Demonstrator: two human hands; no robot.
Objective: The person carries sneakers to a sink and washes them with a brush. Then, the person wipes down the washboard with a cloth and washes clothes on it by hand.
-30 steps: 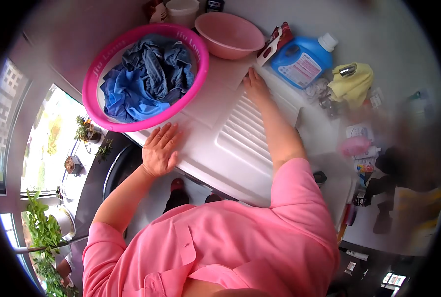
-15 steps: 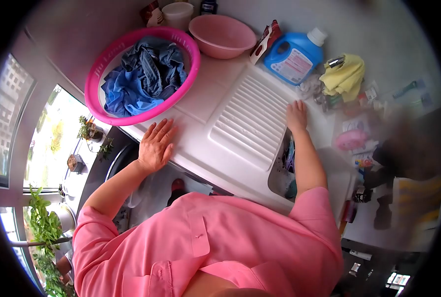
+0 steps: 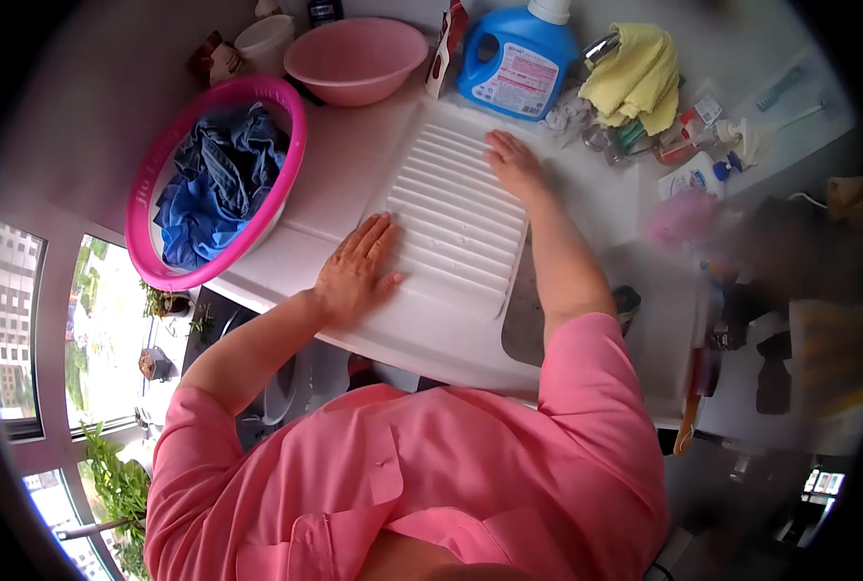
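Observation:
My left hand (image 3: 357, 273) lies flat with fingers extended at the left edge of the white ridged washboard (image 3: 455, 215), which is built into the counter. At the board's far right edge rests my right hand (image 3: 514, 165), its fingers stretched out and nothing seen in them. A few water drops dot the ridges. Beside the board, partly hidden under my right forearm, is the sink basin (image 3: 521, 324). To the left stands a pink-rimmed basin (image 3: 296, 165) holding blue clothes (image 3: 213, 184), some of them denim.
A light pink bowl (image 3: 354, 63) and a blue detergent jug (image 3: 518, 68) stand along the back wall. Over the faucet hangs a yellow cloth (image 3: 635, 77). Bottles, including a white pump bottle (image 3: 693, 176), crowd the right rear. Windows and plants (image 3: 117, 484) are at left.
My left hand has moved right, from the counter beside the basin to the washboard's edge. My right hand is still at the board's far right side. The camera view has shifted.

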